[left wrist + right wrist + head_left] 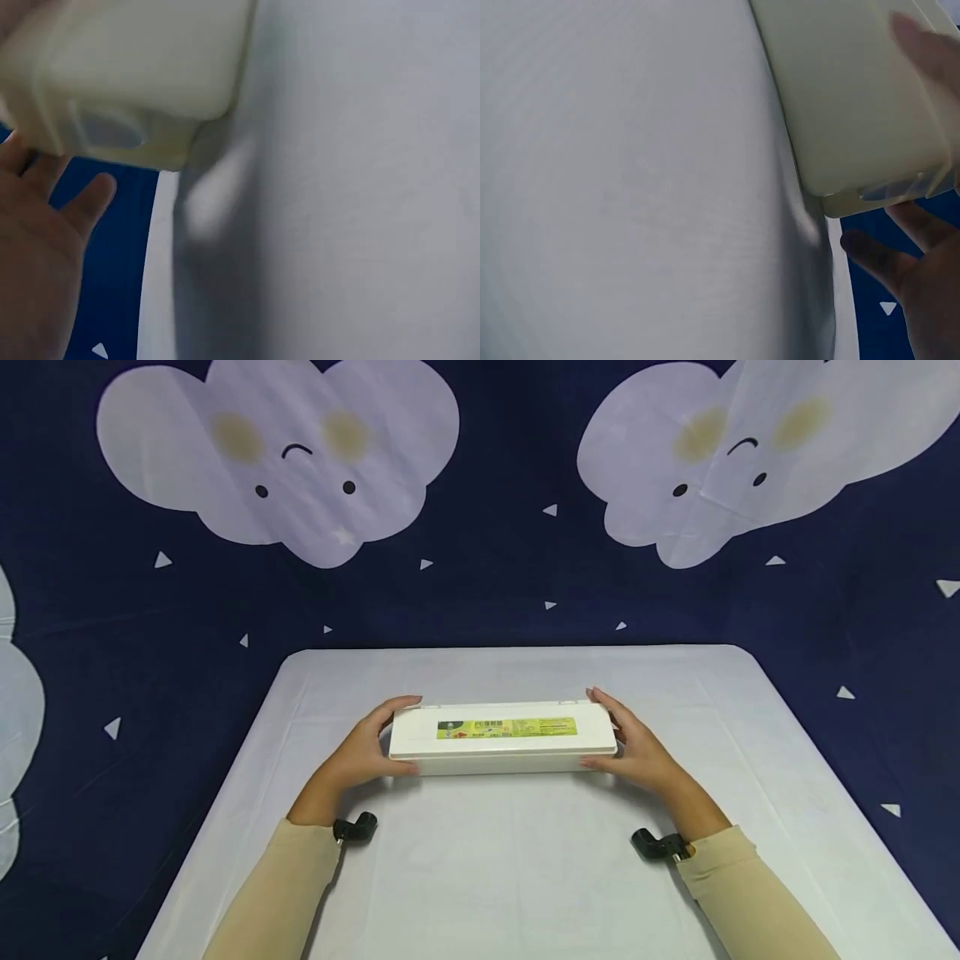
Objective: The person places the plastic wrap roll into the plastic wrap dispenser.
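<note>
A long white plastic-wrap box (502, 763) with a yellow-green label (507, 728) on its lid lies crosswise in the middle of the head view. My left hand (367, 747) grips its left end, thumb on the near side and fingers at the far edge. At the opposite end my right hand (633, 743) holds it the same way. In the left wrist view the box (142, 60) fills the top left corner, the hand beside it. The right wrist view has the box (855, 97) at top right, fingers near its end. What is inside is hidden by the lid.
A white-covered table (510, 860) with rounded far corners lies under the box. Behind and beside it hangs dark blue cloth (495, 585) printed with clouds and small triangles. A black wrist device (356, 828) sits on the left wrist, another black device (660, 845) on the right.
</note>
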`<state>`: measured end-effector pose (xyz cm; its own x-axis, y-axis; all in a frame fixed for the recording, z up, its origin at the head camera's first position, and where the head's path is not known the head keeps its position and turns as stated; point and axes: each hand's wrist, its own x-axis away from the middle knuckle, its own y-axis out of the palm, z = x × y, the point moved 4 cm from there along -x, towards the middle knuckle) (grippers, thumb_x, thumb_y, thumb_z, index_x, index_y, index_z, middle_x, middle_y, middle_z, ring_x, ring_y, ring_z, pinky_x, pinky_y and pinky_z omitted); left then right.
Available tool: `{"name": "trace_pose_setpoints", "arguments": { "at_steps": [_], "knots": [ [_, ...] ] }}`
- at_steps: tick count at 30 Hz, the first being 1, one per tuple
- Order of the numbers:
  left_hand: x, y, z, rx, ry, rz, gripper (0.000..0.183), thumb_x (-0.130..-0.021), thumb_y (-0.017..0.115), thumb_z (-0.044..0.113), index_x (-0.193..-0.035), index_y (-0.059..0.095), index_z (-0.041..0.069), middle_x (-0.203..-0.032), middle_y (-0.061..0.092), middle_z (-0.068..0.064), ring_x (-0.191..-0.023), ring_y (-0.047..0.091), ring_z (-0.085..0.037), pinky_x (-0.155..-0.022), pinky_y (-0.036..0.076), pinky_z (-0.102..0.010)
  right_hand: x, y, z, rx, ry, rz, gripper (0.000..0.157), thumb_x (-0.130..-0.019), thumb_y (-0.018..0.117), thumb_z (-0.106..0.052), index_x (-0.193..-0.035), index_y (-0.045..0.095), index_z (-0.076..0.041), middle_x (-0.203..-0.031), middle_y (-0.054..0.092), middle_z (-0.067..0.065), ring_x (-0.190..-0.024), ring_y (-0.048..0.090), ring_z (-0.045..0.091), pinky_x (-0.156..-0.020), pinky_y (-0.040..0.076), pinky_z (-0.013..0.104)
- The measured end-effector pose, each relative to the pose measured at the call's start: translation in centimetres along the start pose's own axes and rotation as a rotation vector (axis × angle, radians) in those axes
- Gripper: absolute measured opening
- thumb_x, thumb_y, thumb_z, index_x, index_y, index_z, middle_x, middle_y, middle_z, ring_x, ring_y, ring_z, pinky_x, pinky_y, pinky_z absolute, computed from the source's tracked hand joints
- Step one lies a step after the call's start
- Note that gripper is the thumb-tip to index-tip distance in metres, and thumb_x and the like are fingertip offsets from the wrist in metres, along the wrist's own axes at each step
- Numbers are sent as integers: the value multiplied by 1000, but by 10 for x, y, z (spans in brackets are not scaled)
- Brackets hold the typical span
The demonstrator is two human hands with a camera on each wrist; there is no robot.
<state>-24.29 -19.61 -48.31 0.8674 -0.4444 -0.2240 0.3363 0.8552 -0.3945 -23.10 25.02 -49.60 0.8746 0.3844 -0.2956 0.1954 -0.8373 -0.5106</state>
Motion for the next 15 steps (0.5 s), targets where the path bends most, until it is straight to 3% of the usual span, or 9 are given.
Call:
{"name": "trace_pose_setpoints", "arguments": {
  "at_steps": [2, 5, 10, 15],
  "knots": [
    [1, 2, -2, -27, -37, 9, 112, -64, 102, 3, -158, 46, 20, -159, 46, -8, -147, 37, -35, -118, 19, -66, 0, 1, 0, 58, 3, -9, 123, -72, 101, -17, -168, 24, -13, -170, 28, 10, -150, 33, 35, -113, 41, 50],
    [1, 4, -3, -57, -42, 21, 116, -63, 101, -1, -161, 43, 20, -161, 43, -9, -146, 38, -37, -116, 21, -68, 0, 1, 0, 135, 4, -13, 128, -70, 102, -27, -170, 22, -20, -170, 26, 10, -150, 33, 36, -112, 39, 59],
    [0, 7, -4, -54, -18, 9, 117, -65, 95, -8, -164, 37, 16, -168, 32, 1, -149, 34, -31, -117, 23, -60, -1, 1, -2, 164, 14, -5, 128, -71, 102, -26, -170, 21, -19, -168, 29, 13, -147, 36, 38, -112, 37, 62],
    [0, 7, -5, -55, -21, 18, 117, -66, 95, -7, -164, 37, 21, -170, 25, 10, -152, 28, -24, -119, 24, -54, 0, 2, -2, 142, 20, -4, 129, -72, 101, -23, -170, 18, -17, -163, 35, 19, -142, 43, 37, -108, 42, 60]
  ]
}}
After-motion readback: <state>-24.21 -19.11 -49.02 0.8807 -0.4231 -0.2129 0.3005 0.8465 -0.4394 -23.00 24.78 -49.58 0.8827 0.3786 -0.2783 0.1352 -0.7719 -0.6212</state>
